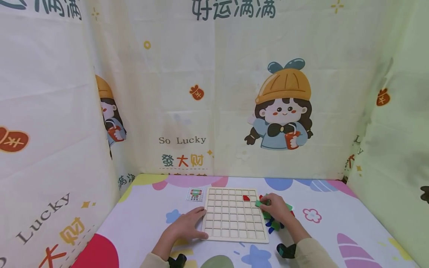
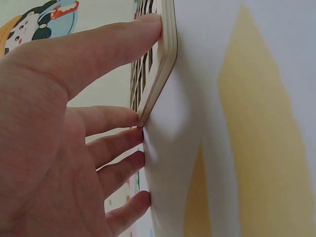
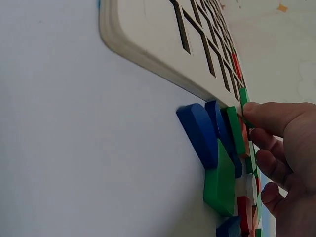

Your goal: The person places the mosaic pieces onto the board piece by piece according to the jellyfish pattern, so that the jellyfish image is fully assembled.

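A wooden grid board (image 1: 234,241) lies flat on the table, with one red piece (image 1: 246,198) in an upper cell toward the right. My left hand (image 1: 187,225) rests at the board's left edge; in the left wrist view its thumb touches the rim (image 2: 169,49) and the fingers are spread. At the right edge my right hand (image 1: 277,207) pinches a green piece (image 1: 258,203) between thumb and fingers; the right wrist view shows this green piece (image 3: 244,98) over the board's edge. Blue, green and red pieces (image 3: 219,182) lie in a pile beside the board, partly under that hand.
A small picture card (image 1: 195,194) with a figure on a grid lies beyond the board's upper left corner. Patterned cloth (image 1: 234,111) hangs behind the table and at both sides. Black devices (image 1: 286,251) are strapped near both wrists.
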`<state>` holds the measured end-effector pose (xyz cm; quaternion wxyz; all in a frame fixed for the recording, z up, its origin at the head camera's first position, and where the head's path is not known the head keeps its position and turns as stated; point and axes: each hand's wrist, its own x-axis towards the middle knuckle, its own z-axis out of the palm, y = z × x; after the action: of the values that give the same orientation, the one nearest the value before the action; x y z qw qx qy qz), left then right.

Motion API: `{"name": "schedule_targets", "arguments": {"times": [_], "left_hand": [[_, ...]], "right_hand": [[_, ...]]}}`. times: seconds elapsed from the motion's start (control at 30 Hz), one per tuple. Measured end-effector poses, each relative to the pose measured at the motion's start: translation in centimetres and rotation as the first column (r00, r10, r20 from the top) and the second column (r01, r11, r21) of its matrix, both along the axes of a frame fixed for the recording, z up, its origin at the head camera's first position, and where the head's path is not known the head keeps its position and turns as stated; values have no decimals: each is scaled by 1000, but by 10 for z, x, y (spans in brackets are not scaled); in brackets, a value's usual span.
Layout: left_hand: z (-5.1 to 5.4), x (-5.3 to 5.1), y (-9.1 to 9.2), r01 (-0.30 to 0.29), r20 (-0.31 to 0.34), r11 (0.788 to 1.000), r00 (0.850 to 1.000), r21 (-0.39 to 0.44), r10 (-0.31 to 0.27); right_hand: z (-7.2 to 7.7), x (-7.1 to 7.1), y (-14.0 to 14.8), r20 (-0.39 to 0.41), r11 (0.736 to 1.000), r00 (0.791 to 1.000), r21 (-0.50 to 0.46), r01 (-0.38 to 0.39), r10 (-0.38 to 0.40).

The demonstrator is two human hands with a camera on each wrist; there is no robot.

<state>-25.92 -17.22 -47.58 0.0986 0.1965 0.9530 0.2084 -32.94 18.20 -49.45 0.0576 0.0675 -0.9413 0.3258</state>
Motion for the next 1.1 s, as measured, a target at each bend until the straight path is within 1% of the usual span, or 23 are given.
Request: {"name": "schedule_targets", "arguments": {"times": [0.17, 0.3, 0.4, 0.53, 0.63, 0.8, 1.0, 1.1], "left_hand": [[-2, -1, 0, -5, 3, 1000, 1000, 7, 5], [-3, -2, 0, -2, -2, 1000, 1000, 2, 2], [-3, -2, 0, 1, -5, 1000, 1000, -2, -1], [-3, -3, -1, 4, -8, 1000, 1000, -4, -4], [-4, -4, -1, 3, -10, 1000, 1000, -6, -4], [-3, -3, 0, -3, -3, 1000, 1000, -2, 3], [-2, -3, 0, -6, 1, 1000, 1000, 1, 6], [-3, -2, -1, -6, 2, 1000, 1000, 0, 6]], "right_hand": [[0, -2, -5, -1, 1000, 1000, 1, -13, 13], [1, -3, -10, -4, 1000, 1000, 12, -7, 7], [1, -4, -14, -28, 1000, 999, 18, -18, 18], [1, -5, -18, -53, 998, 997, 23, -52, 54], [3, -6, -21, -33, 998, 998, 18, -55, 56], [3, -6, -22, 6, 1000, 1000, 4, -30, 30], [3, -5, -19, 3, 1000, 1000, 19, -14, 14], [2, -4, -18, 0, 1000, 1000, 0, -14, 14]]}}
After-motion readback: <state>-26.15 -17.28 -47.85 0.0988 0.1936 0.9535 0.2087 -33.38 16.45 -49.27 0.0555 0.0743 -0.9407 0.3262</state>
